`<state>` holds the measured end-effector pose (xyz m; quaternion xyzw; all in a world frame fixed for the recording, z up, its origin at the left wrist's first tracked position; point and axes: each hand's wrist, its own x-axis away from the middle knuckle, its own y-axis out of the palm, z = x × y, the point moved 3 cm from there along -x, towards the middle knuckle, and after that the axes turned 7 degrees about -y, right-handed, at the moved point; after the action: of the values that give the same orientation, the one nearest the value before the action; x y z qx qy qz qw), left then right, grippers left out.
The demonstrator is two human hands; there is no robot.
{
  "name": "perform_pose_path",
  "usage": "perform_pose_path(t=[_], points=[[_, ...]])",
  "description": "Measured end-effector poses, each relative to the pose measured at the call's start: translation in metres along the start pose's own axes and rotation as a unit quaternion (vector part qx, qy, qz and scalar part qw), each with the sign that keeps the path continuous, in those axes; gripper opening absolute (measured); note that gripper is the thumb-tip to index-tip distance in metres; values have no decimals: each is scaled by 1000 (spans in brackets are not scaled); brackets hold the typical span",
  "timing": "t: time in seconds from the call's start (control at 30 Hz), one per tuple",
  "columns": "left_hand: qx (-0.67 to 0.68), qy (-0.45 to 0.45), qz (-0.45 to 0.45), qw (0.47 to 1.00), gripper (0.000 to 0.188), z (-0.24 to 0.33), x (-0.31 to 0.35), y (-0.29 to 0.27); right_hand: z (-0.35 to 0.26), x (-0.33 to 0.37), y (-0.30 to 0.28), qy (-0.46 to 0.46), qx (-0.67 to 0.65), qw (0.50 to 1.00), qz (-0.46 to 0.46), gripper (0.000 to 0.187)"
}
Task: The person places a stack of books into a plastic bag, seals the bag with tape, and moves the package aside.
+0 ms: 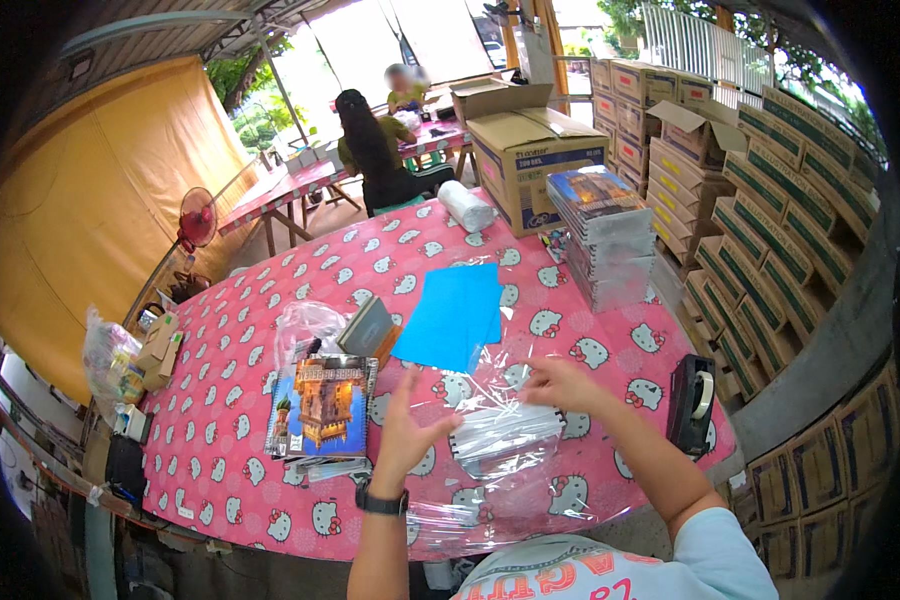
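Note:
In front of me a stack of white-edged sheets or pads (510,438) lies under clear, shiny plastic film (450,515). My left hand (410,432), with a dark watch on its wrist, is beside the stack's left side, thumb and fingers spread apart. Over the stack's far right corner is my right hand (562,387), its fingers apart near the plastic; whether they touch it I cannot tell. Bright blue sheets (452,318) lie just beyond. Left of my left hand sits a pile of spiral notebooks (325,405) with a building on the cover.
A tall stack of spiral notebooks (605,240) and a cardboard box (535,165) stand far right, near a plastic roll (467,206). A black tape dispenser (692,405) is at the right edge. A grey box (366,325) stands beyond the notebooks. Two people sit at a farther table.

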<state>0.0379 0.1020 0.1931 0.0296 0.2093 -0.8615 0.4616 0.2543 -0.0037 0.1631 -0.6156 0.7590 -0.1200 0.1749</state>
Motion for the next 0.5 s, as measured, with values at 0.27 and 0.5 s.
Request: perform_pose_path(t=[0.27, 0.5], points=[[-9, 75, -43, 996, 13, 10, 2, 46, -68, 17, -7, -286, -130, 949, 9, 76], [-93, 194, -40, 976, 15, 38, 18, 43, -32, 40, 29, -272, 234, 933, 17, 60]])
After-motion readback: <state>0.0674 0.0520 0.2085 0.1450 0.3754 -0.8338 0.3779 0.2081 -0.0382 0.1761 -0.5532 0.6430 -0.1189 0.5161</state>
